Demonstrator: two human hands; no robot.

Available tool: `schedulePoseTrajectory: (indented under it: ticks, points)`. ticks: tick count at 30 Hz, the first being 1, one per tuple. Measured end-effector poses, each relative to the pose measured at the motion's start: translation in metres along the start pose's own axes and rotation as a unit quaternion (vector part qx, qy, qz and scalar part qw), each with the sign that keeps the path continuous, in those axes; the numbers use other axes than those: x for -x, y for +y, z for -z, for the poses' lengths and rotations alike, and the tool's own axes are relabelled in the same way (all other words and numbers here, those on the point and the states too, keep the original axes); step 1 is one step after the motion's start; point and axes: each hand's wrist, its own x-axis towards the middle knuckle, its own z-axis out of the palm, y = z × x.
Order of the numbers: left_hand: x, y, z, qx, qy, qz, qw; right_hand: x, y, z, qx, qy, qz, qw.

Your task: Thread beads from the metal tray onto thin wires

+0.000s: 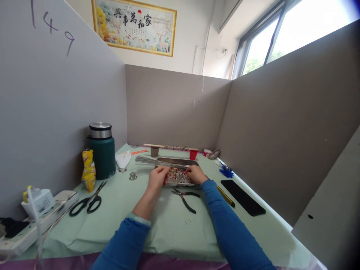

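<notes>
A metal tray filled with small red and silvery beads lies in front of me. A bundle of thin grey wires rests across its far left side. Over the tray's left part is my left hand, with thumb and fingertips pinched together. Facing it over the right part, my right hand is pinched too. Whatever fine thing is between the fingertips is too small to make out. Just nearer than the tray lie pliers with dark handles, jaws pointing left.
Scissors, a yellow packet, a green thermos and a power strip stand left. Right are a yellow-handled tool, a black slab and a blue tuft. Behind the tray are a red cup and a brown cup.
</notes>
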Motion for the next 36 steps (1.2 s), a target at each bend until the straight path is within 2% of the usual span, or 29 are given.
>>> schedulePoseTrajectory:
  ticks: [4, 12, 23, 27, 31, 34, 36]
  points:
    - [0.0, 0.0, 0.0, 0.004, -0.003, 0.0, 1.0, -0.005, -0.012, 0.0, 0.029, -0.009, 0.03, 0.999]
    - [-0.001, 0.0, 0.0, 0.008, -0.004, -0.005, 1.0, -0.016, -0.036, -0.008, 0.057, -0.077, 0.105, 0.99]
    - [-0.002, -0.002, 0.0, 0.01, -0.006, -0.01, 1.0, -0.015, -0.047, -0.014, 0.063, -0.079, 0.096, 0.99]
    - [-0.001, -0.002, 0.0, 0.004, -0.004, -0.005, 1.0, -0.013, -0.04, -0.014, 0.006, -0.065, 0.062, 0.996]
    - [0.001, 0.0, 0.0, 0.0, -0.003, -0.001, 1.0, -0.008, -0.023, -0.003, -0.108, -0.018, 0.028, 0.994]
    - [0.003, 0.003, -0.001, -0.011, -0.017, 0.006, 1.0, 0.003, -0.011, 0.006, -0.229, 0.002, 0.016, 0.973]
    - [0.005, 0.004, -0.002, -0.027, -0.045, 0.011, 0.999, 0.012, -0.008, 0.01, -0.316, 0.005, 0.017, 0.949]
